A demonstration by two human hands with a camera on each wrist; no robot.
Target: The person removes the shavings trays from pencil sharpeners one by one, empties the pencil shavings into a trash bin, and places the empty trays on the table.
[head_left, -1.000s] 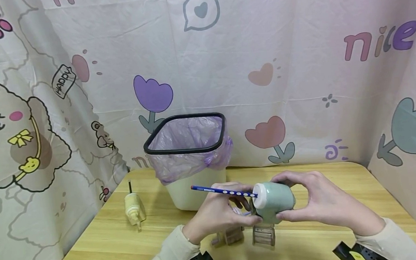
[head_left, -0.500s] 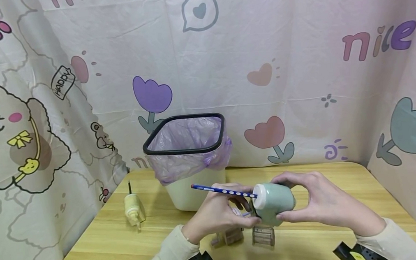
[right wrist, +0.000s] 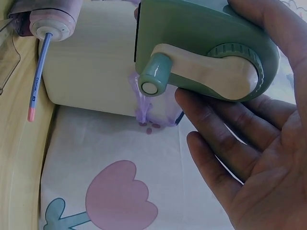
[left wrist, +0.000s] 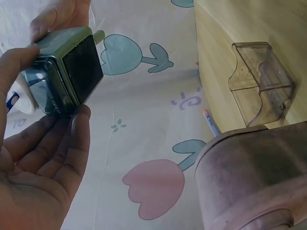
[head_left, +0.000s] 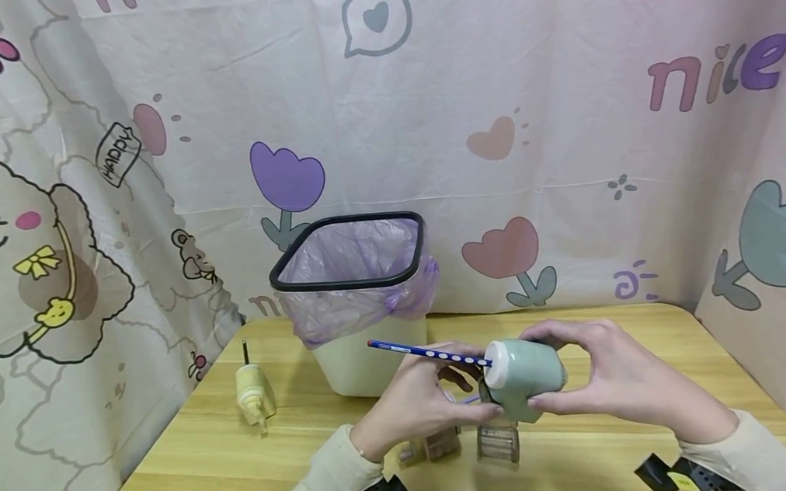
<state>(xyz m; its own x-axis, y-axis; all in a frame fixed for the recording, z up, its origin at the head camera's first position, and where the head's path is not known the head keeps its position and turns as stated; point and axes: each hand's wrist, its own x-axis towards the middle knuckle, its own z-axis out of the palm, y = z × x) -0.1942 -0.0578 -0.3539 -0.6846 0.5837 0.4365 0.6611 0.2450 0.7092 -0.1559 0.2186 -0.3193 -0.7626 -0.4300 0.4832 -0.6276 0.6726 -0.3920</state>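
Observation:
In the head view, both hands hold up a green hand-crank pencil sharpener (head_left: 531, 367), tipped on its side above the table. A blue pencil with white dots (head_left: 438, 355) sticks out of its white front, pointing left. My left hand (head_left: 423, 399) grips the front end; in the left wrist view its thumb and fingers hold around a dark see-through part (left wrist: 50, 88) beside the black base (left wrist: 83, 68). My right hand (head_left: 611, 374) holds the rear between thumb and fingers. Its cream crank with a green knob (right wrist: 156, 76) shows in the right wrist view.
A pink sharpener (left wrist: 254, 177) with a blue pencil (right wrist: 39, 79) in it lies below my hands. Beside it is a clear shavings drawer (head_left: 498, 445). A yellow sharpener (head_left: 252, 394) with a pencil stands left. A bin (head_left: 368, 357) lined with a purple bag stands behind.
Both hands, with the green sharpener and its pencil, have shifted slightly right and up. The grips look the same.

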